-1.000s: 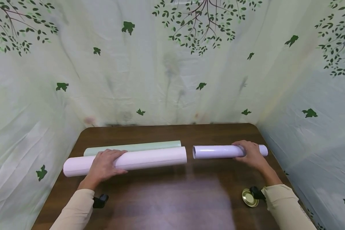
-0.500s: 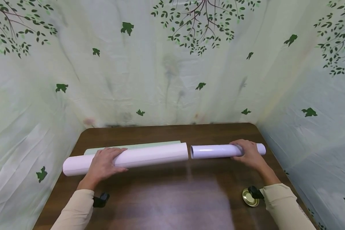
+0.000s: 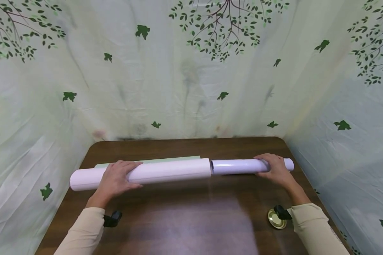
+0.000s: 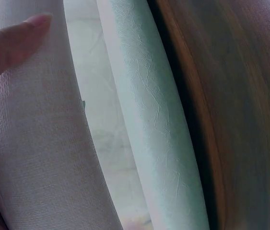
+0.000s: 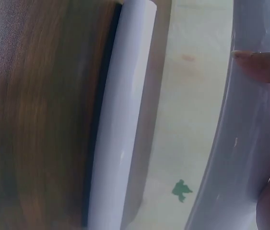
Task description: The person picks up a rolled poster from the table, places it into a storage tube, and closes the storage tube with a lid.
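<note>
My left hand (image 3: 117,180) grips a thick white wallpaper roll (image 3: 172,171), with a woven-looking texture in the left wrist view. Behind it lies a pale green, crinkle-textured roll (image 4: 149,105), mostly covered in the head view. My right hand (image 3: 274,169) holds a thinner, glossy white roll (image 3: 233,166) near its right end. In the right wrist view, a similar smooth white roll (image 5: 120,115) lies on the table, apart from the held one (image 5: 240,143). The two held rolls line up end to end, their near ends close together; whether they touch I cannot tell.
The dark brown wooden table (image 3: 191,212) has rounded far corners. A small gold-coloured round lid or dish (image 3: 276,219) sits by the right wrist. Pale cloth with leaf prints (image 3: 191,88) surrounds the table at the back and sides.
The left hand has lifted its roll slightly, covering more of the green roll. The right hand has shifted a little left and up with its roll, and the gap between their ends has narrowed.
</note>
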### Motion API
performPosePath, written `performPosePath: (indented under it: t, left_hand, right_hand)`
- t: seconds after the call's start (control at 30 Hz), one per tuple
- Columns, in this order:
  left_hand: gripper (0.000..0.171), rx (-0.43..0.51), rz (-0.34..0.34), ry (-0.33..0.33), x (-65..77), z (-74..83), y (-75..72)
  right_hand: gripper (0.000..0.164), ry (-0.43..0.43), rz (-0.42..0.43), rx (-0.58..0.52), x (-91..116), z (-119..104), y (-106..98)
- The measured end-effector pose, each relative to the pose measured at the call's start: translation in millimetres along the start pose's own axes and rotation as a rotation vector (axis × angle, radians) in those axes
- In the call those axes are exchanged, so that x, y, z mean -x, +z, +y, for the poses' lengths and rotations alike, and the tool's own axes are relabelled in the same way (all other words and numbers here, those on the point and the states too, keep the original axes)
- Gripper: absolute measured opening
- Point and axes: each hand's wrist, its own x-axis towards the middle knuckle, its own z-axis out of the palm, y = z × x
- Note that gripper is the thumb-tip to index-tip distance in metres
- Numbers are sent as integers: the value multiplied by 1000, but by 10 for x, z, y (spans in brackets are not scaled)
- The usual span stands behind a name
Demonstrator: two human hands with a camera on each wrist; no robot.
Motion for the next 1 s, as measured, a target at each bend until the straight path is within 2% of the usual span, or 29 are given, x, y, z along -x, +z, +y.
performPosePath:
  t: [1.0]
  left_hand:
    - [74,22,10,-9,40,-18,41]
  right_hand:
    - [51,-32,6,-28,-47,-97,36]
